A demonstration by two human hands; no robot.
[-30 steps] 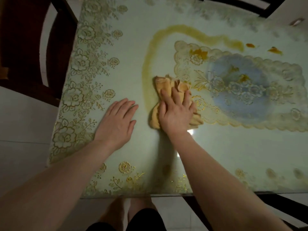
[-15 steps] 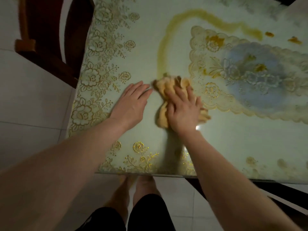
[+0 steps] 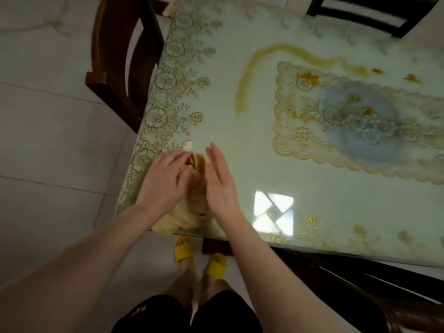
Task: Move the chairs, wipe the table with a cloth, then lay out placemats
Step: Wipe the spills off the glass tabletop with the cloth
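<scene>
A crumpled yellow cloth [image 3: 192,207] lies at the near left corner of the glass-topped table [image 3: 300,179], partly over the front edge. My left hand [image 3: 165,181] lies on the cloth's left side, its fingers curled into the fabric. Standing on edge, my right hand [image 3: 221,186] has straight fingers against the cloth's right side. Much of the cloth is hidden between the two hands. A curved yellow smear [image 3: 247,75] and several orange spots [image 3: 412,78] mark the glass farther in. Under the glass show a lace tablecloth and a blue-centred lace mat [image 3: 360,121].
A dark wooden chair [image 3: 120,68] stands close to the table's left edge. Another chair back [image 3: 365,13] is at the far side, and dark chair rails [image 3: 360,272] run beneath the near right edge. My feet in yellow slippers [image 3: 185,248] stand on pale floor tiles.
The cloth has been drawn back from the smear to the near left corner. My left hand left the bare glass and went onto the cloth. My right hand turned from flat on top to edge-on.
</scene>
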